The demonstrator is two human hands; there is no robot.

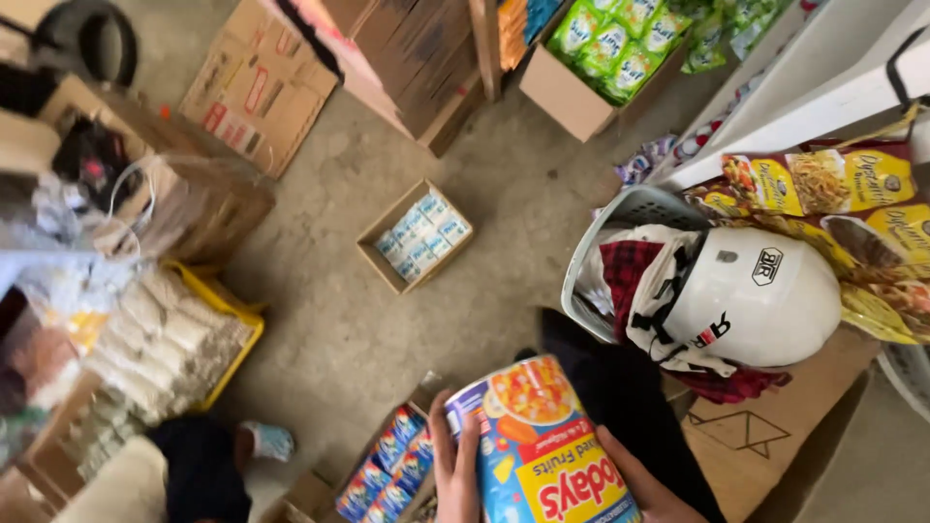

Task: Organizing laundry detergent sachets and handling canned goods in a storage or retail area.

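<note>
Can (538, 446), a large fruit tin with a blue and yellow label, sits at 6 o'clock, clasped between 2 hands: left hand (455, 470) wraps one side, right hand (644, 484) braces the other, steadying its bulk. Below at 7 o'clock, a box of small cans (387, 470) rests on the floor (407, 126); a white helmet (760, 295) lies at 3 o'clock.
</note>
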